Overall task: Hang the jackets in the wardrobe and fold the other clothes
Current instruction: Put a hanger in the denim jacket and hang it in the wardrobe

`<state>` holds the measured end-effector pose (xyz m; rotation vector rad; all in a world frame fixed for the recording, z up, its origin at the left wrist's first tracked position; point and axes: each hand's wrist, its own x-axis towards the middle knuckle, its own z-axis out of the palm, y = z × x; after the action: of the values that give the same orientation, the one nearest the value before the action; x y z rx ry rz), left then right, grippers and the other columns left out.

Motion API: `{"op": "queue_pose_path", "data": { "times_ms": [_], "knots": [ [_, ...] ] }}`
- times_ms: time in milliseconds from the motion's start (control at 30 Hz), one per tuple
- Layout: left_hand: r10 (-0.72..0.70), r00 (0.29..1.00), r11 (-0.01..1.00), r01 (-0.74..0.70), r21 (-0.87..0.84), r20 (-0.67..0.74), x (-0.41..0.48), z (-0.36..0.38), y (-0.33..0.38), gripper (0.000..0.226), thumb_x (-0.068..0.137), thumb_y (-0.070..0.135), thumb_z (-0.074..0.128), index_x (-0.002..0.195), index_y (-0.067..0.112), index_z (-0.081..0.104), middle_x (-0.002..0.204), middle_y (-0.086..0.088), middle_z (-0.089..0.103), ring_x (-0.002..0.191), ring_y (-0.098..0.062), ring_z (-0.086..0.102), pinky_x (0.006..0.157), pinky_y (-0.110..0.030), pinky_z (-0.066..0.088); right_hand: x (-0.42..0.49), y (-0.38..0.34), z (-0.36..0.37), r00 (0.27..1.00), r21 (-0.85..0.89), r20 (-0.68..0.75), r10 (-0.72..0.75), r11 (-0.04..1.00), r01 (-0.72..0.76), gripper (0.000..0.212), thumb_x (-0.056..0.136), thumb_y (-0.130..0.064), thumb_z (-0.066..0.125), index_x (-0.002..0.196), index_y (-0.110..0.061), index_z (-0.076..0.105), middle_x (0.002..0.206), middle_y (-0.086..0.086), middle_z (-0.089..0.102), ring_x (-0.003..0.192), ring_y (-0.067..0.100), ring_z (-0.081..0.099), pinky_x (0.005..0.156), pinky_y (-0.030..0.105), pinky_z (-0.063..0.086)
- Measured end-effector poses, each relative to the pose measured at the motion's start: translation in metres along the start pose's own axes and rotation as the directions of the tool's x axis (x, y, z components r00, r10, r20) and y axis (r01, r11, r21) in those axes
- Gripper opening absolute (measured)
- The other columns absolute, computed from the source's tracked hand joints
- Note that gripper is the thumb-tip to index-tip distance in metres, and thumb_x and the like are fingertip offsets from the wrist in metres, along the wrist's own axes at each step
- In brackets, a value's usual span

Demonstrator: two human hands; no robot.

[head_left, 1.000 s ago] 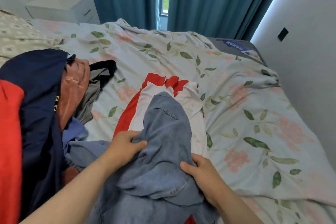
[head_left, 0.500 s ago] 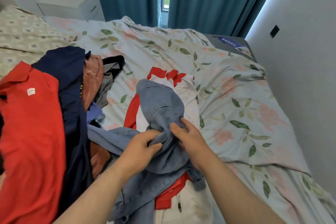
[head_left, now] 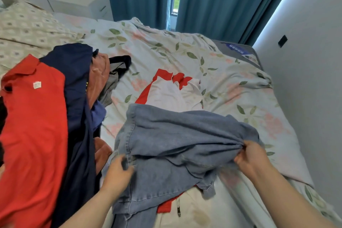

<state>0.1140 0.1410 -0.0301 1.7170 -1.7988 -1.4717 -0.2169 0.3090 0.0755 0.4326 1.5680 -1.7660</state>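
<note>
A light blue denim jacket [head_left: 172,140] is stretched sideways over the bed between both hands. My left hand [head_left: 118,172] grips its left edge near a seam; this hand is blurred. My right hand [head_left: 252,157] pinches a bunched fold at the jacket's right end. Under the jacket lies a white and red garment [head_left: 172,92], flat on the floral duvet [head_left: 231,83]. To the left is a pile of clothes: a red polo shirt [head_left: 35,126], a navy garment [head_left: 77,102], a rust-brown one [head_left: 98,77] and a grey-black one [head_left: 114,74].
A white wall [head_left: 314,79] runs close along the bed's right side. Teal curtains [head_left: 212,0] hang behind the bed, with a white nightstand [head_left: 81,0] at the far left. A patterned pillow [head_left: 24,27] lies at the left.
My hands moved apart: the right went right, the left went left and down, spreading the bunched denim jacket wide. The white and red garment's top is now uncovered.
</note>
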Motion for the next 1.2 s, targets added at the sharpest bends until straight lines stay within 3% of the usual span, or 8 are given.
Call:
{"op": "queue_pose_path", "data": {
  "times_ms": [100,267,433,600,767,1000,1067,1200],
  "knots": [
    [0.235,0.968,0.962,-0.218,0.167,-0.090,0.008,0.012,0.028,0.043,0.088,0.023,0.070,0.127,0.020,0.053,0.125,0.004,0.058,0.126,-0.025,0.051,0.094,-0.033,0.046,-0.009,0.006,-0.004,0.993,-0.139,0.116,-0.026,0.989,0.043,0.028,0.093,0.005,0.038,0.080,-0.013,0.055,0.059,0.007,0.053,0.046,0.013,0.048,0.042,0.024,0.041],
    [0.633,0.747,0.731,-0.663,0.161,0.204,-0.003,0.032,0.152,0.063,0.083,0.062,0.049,0.141,0.040,0.038,0.141,0.039,0.026,0.132,0.017,0.021,0.109,-0.016,0.022,-0.040,0.029,-0.010,0.878,-0.591,0.472,-0.078,0.711,0.381,0.042,0.084,0.012,0.052,0.111,-0.015,0.069,0.109,0.006,0.074,0.105,0.027,0.068,0.097,0.048,0.054],
    [0.374,0.635,0.790,-0.599,0.127,0.676,-0.024,0.064,0.180,0.057,0.076,0.072,0.055,0.129,0.054,0.041,0.123,0.030,0.053,0.110,0.004,0.052,0.087,-0.016,0.038,-0.059,0.037,-0.012,0.874,-0.620,0.486,0.023,0.714,0.325,0.039,0.074,0.021,0.049,0.078,-0.007,0.075,0.078,0.016,0.071,0.070,0.035,0.064,0.064,0.035,0.055],
    [0.402,0.755,0.864,-0.500,0.059,0.518,-0.052,0.089,0.137,0.030,0.081,0.019,0.060,0.089,0.048,0.060,0.056,0.017,0.052,0.057,0.003,0.048,0.066,-0.022,0.044,-0.047,0.035,-0.022,0.978,-0.459,0.210,0.000,0.883,0.099,0.012,0.084,-0.010,0.062,0.093,-0.003,0.061,0.092,0.015,0.059,0.083,0.026,0.055,0.073,0.041,0.047],
    [0.393,0.596,0.687,-0.697,0.206,0.700,-0.091,0.114,0.118,0.015,0.089,0.030,0.061,0.091,0.021,0.072,0.089,0.008,0.063,0.094,-0.014,0.058,0.085,-0.027,0.045,-0.045,0.045,-0.009,0.989,-0.532,0.146,0.011,0.844,0.069,0.030,0.093,-0.036,0.067,0.114,-0.015,0.065,0.103,0.006,0.074,0.097,0.026,0.071,0.088,0.048,0.058],
    [0.145,0.467,0.870,-0.481,0.113,0.873,-0.116,0.084,0.141,0.024,0.089,0.034,0.062,0.069,0.021,0.065,0.075,0.012,0.060,0.073,-0.003,0.057,0.081,-0.028,0.050,-0.059,0.029,-0.033,0.916,0.182,0.348,0.201,0.944,-0.276,0.038,0.081,-0.019,0.060,0.110,0.003,0.074,0.119,0.026,0.068,0.108,0.043,0.067,0.086,0.054,0.058],
    [0.177,0.562,0.947,-0.321,0.016,0.808,-0.113,0.067,0.161,0.028,0.089,0.027,0.063,0.063,0.018,0.062,0.062,0.005,0.061,0.058,-0.008,0.056,0.062,-0.025,0.049,-0.066,0.016,-0.031,0.905,0.254,0.404,0.133,0.934,-0.251,0.037,0.068,-0.021,0.067,0.096,0.002,0.079,0.108,0.025,0.072,0.094,0.041,0.072,0.074,0.052,0.060],
    [0.495,0.869,0.862,-0.493,-0.115,-0.013,-0.097,0.032,0.214,0.025,0.078,0.011,0.074,0.084,0.029,0.057,0.082,0.016,0.054,0.069,0.001,0.049,0.065,-0.015,0.041,-0.088,-0.022,-0.005,0.892,0.210,0.434,0.126,0.949,-0.236,0.050,0.057,-0.038,0.082,0.095,-0.004,0.080,0.107,0.023,0.072,0.096,0.040,0.069,0.088,0.050,0.052]
  ]
}}
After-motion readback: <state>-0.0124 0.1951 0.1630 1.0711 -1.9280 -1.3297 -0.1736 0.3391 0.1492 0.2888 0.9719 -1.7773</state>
